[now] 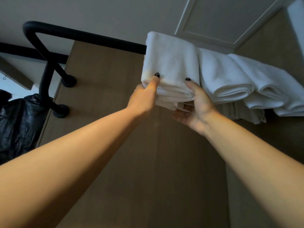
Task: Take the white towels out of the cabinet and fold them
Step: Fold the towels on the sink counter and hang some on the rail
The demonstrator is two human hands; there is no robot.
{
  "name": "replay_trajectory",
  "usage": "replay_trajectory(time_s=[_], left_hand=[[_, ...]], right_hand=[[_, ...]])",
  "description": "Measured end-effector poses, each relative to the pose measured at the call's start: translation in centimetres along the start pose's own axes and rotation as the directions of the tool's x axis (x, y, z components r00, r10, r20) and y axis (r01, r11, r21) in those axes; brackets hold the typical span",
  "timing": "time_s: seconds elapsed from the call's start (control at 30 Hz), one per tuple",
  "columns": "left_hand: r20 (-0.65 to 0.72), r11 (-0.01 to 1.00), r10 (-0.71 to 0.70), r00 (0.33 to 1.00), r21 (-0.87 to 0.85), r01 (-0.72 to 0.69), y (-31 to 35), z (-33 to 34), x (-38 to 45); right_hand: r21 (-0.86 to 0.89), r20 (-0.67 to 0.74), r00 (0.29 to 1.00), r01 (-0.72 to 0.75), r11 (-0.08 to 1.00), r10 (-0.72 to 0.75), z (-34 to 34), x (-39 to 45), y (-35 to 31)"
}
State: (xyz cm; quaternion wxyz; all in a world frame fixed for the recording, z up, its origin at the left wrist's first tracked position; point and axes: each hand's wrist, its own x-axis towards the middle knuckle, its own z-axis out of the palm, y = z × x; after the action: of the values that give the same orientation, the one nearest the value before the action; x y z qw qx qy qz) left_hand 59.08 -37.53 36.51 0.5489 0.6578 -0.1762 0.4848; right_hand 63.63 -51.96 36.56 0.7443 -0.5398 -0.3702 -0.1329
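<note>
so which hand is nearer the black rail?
Left. The left hand grips the folded towel's near-left corner, below the black rail; the right hand grips its right corner, farther off.

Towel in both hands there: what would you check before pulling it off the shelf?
1. Left hand grip on the folded towel, thumb on top: ok.
2. Right hand grip, thumb on top, fingers under the towel: ok.
3. Towel folds held together at the near edge: ok.
4. Neighbouring towels apart from it: not ok, they touch its right side and may drag along.
5. Black bar behind the towel, out of the pull path: ok.
6. Anything resting on the towel's far end: cannot tell.
</note>
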Motion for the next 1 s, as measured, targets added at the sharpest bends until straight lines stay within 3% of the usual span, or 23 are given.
replay_trajectory(time_s=[0.13,0.23,0.43,0.57,0.67,0.77,0.93,1.0], left_hand=[[0.042,0.994,-0.097,0.994,-0.041,0.099,1.4,-0.2,0.1],[0.062,0.995,-0.094,0.994,-0.033,0.096,1.3,-1.0,0.5],[0.181,0.997,-0.070,0.981,0.030,0.066,0.8,-4.0,-0.9],[0.252,0.985,-0.102,0.962,0.158,0.063,-0.6,-7.7,-3.1],[0.336,0.959,-0.152,0.930,0.278,0.057,-2.2,-11.0,-4.4],[0.417,0.925,-0.183,0.890,0.379,0.013,-3.8,-14.6,-5.3],[0.498,0.862,-0.241,0.833,0.505,-0.052,-6.3,-20.3,-7.7],[0.506,0.821,-0.255,0.824,0.564,-0.093,-7.2,-22.5,-8.8]], right_hand=[[-0.017,-0.099,0.995,-0.035,0.999,0.033,1.4,-1.2,-1.0],[-0.030,-0.192,0.980,-0.068,0.997,0.061,2.4,-2.0,-1.6],[-0.007,-0.451,0.892,-0.045,0.999,0.038,4.5,-5.1,0.3],[-0.157,-0.552,0.833,-0.137,0.978,0.028,7.0,-8.5,3.4],[-0.375,-0.520,0.853,-0.190,0.907,-0.036,9.1,-11.4,5.3],[-0.664,-0.376,0.917,-0.169,0.728,-0.130,11.1,-13.7,6.7],[-0.874,-0.153,0.986,-0.103,0.476,-0.069,13.4,-16.2,8.9],[-0.949,-0.045,0.999,-0.033,0.315,-0.030,14.0,-17.6,10.2]])
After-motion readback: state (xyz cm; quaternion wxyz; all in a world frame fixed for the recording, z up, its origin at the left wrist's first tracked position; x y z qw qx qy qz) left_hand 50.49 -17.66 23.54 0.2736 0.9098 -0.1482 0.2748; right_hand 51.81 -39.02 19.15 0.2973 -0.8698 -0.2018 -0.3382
